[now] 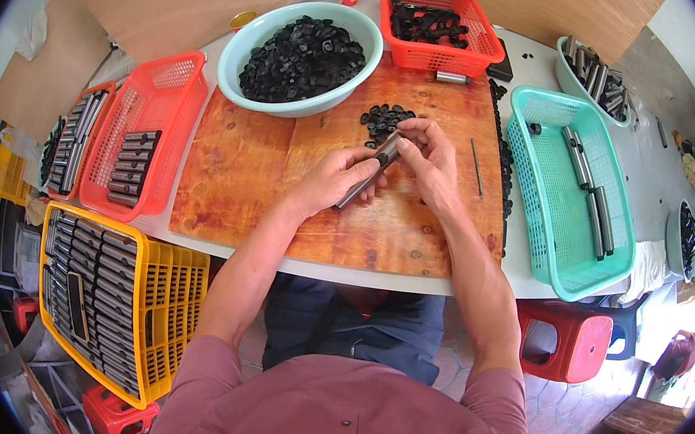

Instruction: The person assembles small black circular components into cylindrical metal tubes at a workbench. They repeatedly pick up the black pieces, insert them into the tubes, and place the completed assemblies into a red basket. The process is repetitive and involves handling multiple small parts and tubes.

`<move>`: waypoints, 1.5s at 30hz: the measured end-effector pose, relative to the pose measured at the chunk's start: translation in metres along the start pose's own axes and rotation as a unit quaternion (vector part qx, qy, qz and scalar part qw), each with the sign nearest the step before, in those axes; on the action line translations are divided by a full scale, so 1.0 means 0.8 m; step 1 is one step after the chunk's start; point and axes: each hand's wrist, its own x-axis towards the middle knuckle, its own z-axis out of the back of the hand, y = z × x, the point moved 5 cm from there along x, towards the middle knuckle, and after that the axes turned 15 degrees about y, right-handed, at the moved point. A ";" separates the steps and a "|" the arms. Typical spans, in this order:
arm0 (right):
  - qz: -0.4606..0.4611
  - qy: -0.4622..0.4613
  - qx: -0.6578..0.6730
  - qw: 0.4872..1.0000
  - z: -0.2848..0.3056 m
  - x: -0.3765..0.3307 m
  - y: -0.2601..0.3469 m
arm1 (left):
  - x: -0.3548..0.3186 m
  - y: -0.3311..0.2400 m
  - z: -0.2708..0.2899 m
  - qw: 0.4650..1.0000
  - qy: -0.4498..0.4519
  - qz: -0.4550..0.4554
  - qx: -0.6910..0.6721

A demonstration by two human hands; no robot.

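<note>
Over the wooden board (pixel 281 201) I hold a grey metal tube (pixel 352 195) slantwise, its far end towards the right. My left hand (pixel 332 183) is closed around its near half. My right hand (pixel 432 165) grips the far end, thumb on top. A small black part (pixel 383 158) shows on the tube between my hands; whether it is seated in the tube I cannot tell. Just beyond my hands lies a loose pile of small black parts (pixel 382 120). To the right of my right hand rests a thin metal rod (pixel 476 168).
A pale round basin (pixel 231 75) of black parts stands at the back, beside a red basket (pixel 427 59). At left are a red basket (pixel 174 103) and a yellow crate (pixel 177 283) packed with tubes. A green basket (pixel 536 213) with several tubes stands right, near a red stool (pixel 582 338).
</note>
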 end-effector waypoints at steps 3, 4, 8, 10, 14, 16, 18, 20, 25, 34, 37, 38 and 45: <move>0.012 0.025 0.005 1.000 0.003 0.002 -0.005 | -0.005 -0.003 -0.004 0.992 -0.041 0.013 0.119; 0.024 0.040 -0.006 0.999 0.005 0.003 -0.005 | -0.008 -0.010 -0.008 0.983 -0.057 0.019 0.175; -0.089 0.087 -0.096 0.988 0.008 -0.003 0.011 | -0.024 -0.033 -0.029 0.884 -0.114 -0.052 0.451; -0.137 0.105 -0.145 0.974 0.008 -0.005 0.014 | -0.030 -0.033 -0.037 0.837 -0.124 -0.081 0.527; -0.119 0.162 -0.263 0.944 0.013 -0.005 0.008 | -0.034 -0.030 -0.047 0.735 -0.111 -0.103 0.661; -0.107 0.188 -0.294 0.931 0.018 -0.004 0.003 | -0.032 -0.028 -0.048 0.706 -0.094 -0.106 0.694; -0.091 0.199 -0.290 0.932 0.025 -0.003 -0.008 | -0.028 -0.028 -0.050 0.687 -0.083 -0.112 0.713; -0.104 0.208 -0.276 0.932 0.032 -0.005 -0.011 | -0.024 -0.028 -0.055 0.680 -0.077 -0.121 0.720; -0.144 0.203 -0.266 0.931 0.038 -0.008 -0.006 | -0.019 -0.026 -0.059 0.730 -0.103 -0.119 0.665; -0.155 0.213 -0.269 0.927 0.031 -0.013 0.005 | -0.022 -0.028 -0.062 0.757 -0.117 -0.118 0.632; -0.135 0.229 -0.273 0.925 0.031 -0.013 0.002 | -0.024 -0.027 -0.065 0.760 -0.120 -0.120 0.628; -0.128 0.234 -0.275 0.924 0.030 -0.012 0.003 | -0.024 -0.027 -0.066 0.761 -0.121 -0.121 0.626; -0.143 0.166 -0.234 0.947 0.027 -0.003 -0.008 | -0.024 -0.033 -0.068 0.751 -0.116 -0.117 0.639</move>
